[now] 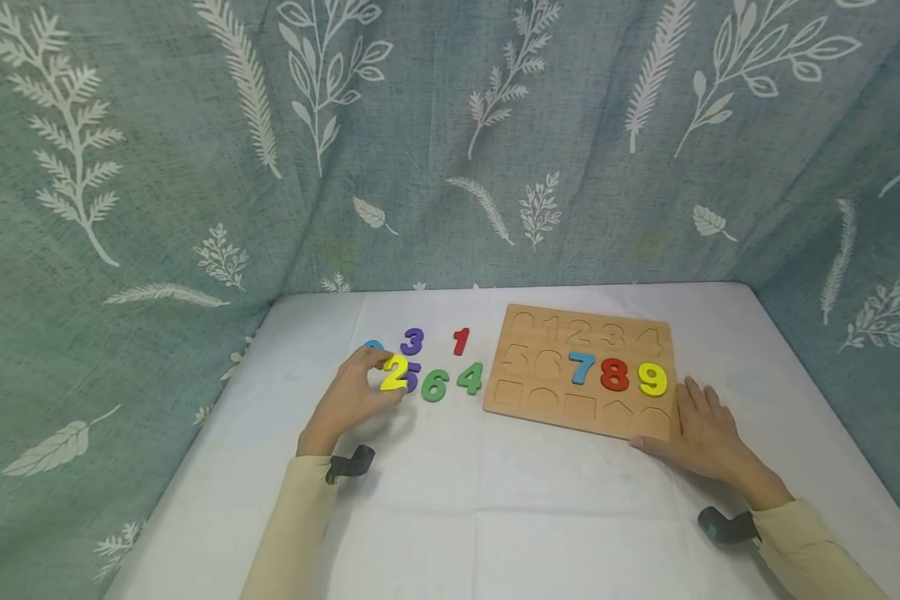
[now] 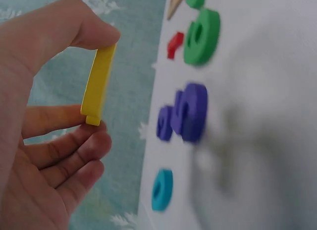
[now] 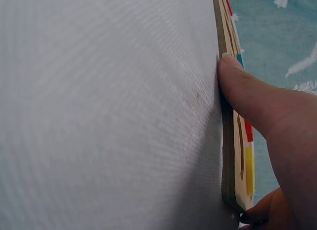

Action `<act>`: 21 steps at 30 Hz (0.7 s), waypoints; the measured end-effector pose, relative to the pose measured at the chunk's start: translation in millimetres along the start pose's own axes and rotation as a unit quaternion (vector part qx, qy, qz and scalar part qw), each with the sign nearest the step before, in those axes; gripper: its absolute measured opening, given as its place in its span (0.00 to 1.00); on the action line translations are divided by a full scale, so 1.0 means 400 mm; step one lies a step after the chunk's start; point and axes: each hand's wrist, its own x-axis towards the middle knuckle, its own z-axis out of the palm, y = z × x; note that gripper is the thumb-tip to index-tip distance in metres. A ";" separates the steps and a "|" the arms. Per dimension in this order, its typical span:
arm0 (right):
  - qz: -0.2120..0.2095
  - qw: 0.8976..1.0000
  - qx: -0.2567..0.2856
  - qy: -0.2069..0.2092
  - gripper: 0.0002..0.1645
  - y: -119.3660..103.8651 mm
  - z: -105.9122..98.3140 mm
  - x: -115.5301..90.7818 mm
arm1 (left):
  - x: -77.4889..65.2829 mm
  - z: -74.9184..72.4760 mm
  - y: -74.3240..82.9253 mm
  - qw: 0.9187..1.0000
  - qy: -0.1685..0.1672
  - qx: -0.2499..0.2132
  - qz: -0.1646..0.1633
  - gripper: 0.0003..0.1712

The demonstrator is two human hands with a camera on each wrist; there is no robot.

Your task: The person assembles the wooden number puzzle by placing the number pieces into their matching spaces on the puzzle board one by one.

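Note:
My left hand [image 1: 354, 396] pinches a yellow number 2 [image 1: 394, 372] between thumb and fingertips, raised above the white cloth. In the left wrist view the yellow number 2 [image 2: 99, 84] shows edge-on. Behind it in the head view, a purple 5 [image 1: 412, 379] and a blue piece [image 1: 373, 344] are partly hidden. My right hand [image 1: 708, 433] rests at the near right corner of the wooden number board [image 1: 528, 404], thumb on the front edge and straight fingers along the right side. The board holds a blue 7 [image 1: 581, 367], red 8 [image 1: 614, 374] and yellow 9 [image 1: 652, 379].
Left of the board lie a purple 3 [image 1: 412, 342], red 1 [image 1: 461, 341], green 6 [image 1: 435, 385] and green 4 [image 1: 470, 378]. Outlined number and shape recesses show on the board. A green leaf-patterned curtain [image 1: 420, 150] hangs behind the white-covered table [image 1: 540, 517] and at its sides.

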 end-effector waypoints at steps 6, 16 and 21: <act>0.001 1.000 0.000 0.002 0.79 0.001 0.001 0.000 | 0.036 0.007 0.054 0.999 0.005 -0.001 0.038 0.36; -0.007 1.000 -0.005 0.012 0.79 0.004 0.004 0.001 | 0.086 0.035 0.134 0.997 0.016 -0.011 0.070 0.36; -0.007 1.000 -0.003 0.011 0.78 0.002 0.004 0.000 | 0.114 0.046 0.171 0.995 0.014 -0.013 0.094 0.35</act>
